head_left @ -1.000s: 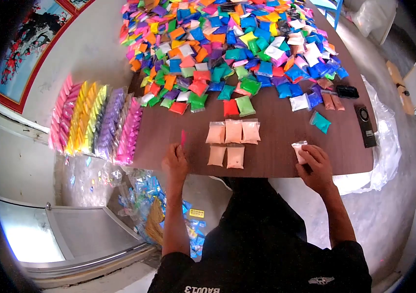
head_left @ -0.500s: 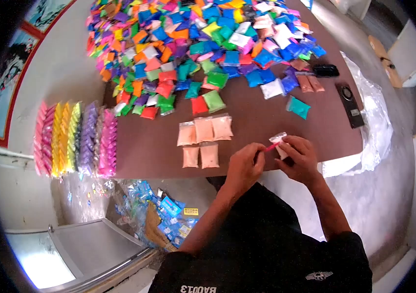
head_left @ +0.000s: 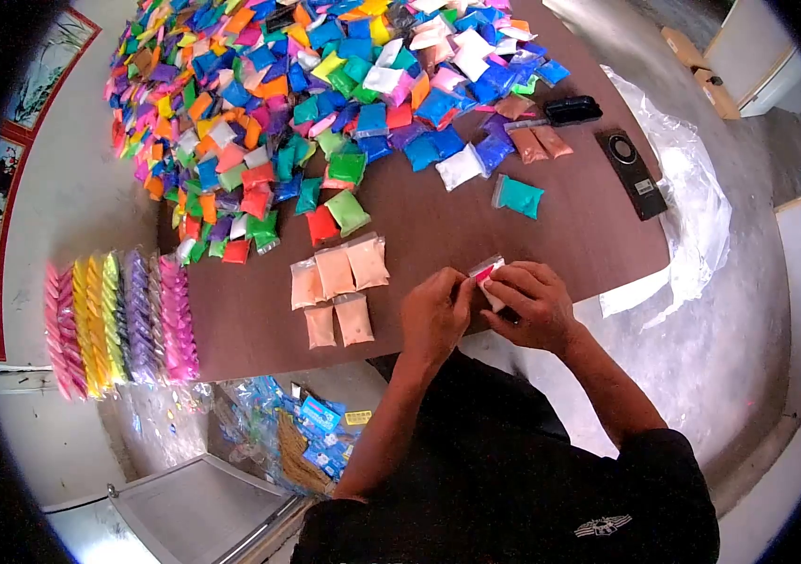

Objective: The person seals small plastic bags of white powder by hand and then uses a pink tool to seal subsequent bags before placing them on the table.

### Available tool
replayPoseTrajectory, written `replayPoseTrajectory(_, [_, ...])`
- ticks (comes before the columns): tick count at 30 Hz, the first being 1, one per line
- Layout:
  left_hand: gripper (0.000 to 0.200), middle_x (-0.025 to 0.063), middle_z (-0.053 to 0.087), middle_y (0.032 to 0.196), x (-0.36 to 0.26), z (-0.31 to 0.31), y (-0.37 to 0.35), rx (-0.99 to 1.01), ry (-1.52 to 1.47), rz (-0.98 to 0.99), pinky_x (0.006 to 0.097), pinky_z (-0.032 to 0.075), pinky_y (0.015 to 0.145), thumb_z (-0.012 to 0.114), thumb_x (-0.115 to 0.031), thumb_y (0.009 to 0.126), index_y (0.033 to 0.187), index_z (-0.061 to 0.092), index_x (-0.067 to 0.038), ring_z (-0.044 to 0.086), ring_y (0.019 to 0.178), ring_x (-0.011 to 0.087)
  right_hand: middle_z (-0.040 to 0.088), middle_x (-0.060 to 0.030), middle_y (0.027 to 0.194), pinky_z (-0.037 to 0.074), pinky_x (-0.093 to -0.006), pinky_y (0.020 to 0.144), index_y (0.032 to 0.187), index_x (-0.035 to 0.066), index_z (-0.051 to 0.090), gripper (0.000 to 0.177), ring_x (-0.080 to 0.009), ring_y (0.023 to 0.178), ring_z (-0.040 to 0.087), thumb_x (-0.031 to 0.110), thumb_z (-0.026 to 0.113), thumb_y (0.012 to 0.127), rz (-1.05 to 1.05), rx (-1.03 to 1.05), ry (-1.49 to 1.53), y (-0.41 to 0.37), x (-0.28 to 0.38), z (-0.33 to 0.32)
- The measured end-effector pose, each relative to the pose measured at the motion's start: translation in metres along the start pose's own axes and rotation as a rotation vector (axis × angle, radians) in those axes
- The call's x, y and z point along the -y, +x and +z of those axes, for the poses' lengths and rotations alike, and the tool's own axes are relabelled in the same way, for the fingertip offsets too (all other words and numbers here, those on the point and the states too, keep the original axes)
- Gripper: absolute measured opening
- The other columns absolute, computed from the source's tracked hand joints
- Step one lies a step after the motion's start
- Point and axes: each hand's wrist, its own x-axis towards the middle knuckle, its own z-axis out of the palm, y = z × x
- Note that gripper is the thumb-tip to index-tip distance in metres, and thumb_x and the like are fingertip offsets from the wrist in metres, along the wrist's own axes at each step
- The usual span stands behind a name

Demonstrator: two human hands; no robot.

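My right hand (head_left: 532, 305) grips a small clear packet (head_left: 488, 278) of pale powder above the near edge of the brown table (head_left: 438, 235). My left hand (head_left: 433, 315) pinches a small pink piece (head_left: 482, 273) at the packet's top, so both hands meet on it. Left of my hands lie several peach powder packets (head_left: 337, 287) in two short rows.
A large heap of coloured packets (head_left: 306, 85) covers the far table. A teal packet (head_left: 517, 196), a black device (head_left: 632, 172) and a black case (head_left: 572, 110) lie to the right. Rows of coloured packets (head_left: 114, 320) lie left; plastic sheet (head_left: 692, 207) hangs right.
My left hand came from the table's left edge with the pink piece over to the packet in my right hand. The view has swung, shifting the table up and left.
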Motion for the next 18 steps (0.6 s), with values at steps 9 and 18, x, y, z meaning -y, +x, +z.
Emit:
replayPoseTrajectory(9, [0.021,0.0168,0.072,0.079,-0.004,-0.005,0.023,-0.014,0.060,0.063,0.0426,0.054,0.064,0.069,-0.022,0.095,0.090,0.071,-0.002,0.071,0.070,0.0339,0.068,-0.0080,0.115,0.054,-0.0420,0.088,0.110,0.010,0.072,0.038,-0.0272,0.109,0.066,0.024,0.085,0.077,-0.002,-0.013,0.014,0.000,-0.001,-0.002])
replayPoseTrajectory(18, [0.016,0.0163,0.067,0.079,-0.007,0.008,0.032,0.063,0.063,0.179,0.0461,0.051,0.066,0.073,-0.019,0.090,0.088,0.071,-0.003,0.067,0.075,0.0376,0.070,-0.0091,0.108,0.056,-0.0405,0.087,0.102,0.006,0.074,0.027,-0.0301,0.099,0.068,0.010,0.076,0.075,0.011,-0.068,0.059,-0.002,0.000,-0.003])
